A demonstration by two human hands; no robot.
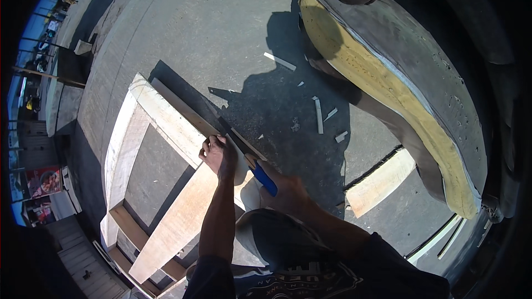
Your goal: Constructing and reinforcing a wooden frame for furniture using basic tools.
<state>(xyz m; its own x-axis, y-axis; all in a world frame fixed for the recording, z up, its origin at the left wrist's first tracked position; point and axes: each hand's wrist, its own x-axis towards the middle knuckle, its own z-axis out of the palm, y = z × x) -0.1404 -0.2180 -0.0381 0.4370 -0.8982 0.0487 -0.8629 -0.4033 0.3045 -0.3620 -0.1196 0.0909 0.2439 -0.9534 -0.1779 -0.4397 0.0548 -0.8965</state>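
Note:
My right hand (285, 191) is closed round the blue handle of a handsaw (265, 181). Its dark, narrow blade points up and left, along a wooden rail. My left hand (219, 158) has its fingers curled over the edge of that pale wooden frame (169, 116), just left of the blade. The frame has curved and straight members, and a broad tapering board (174, 224) lies across its near part. Where the teeth meet the wood cannot be made out.
Wood offcuts (318, 115) and a thin strip (280, 61) lie on the grey ground. At the right is a worn upholstered piece with yellow foam (371, 72), and a curved wooden board (382, 181) lies near it. Dark furniture-like shapes (65, 99) stand at the far left.

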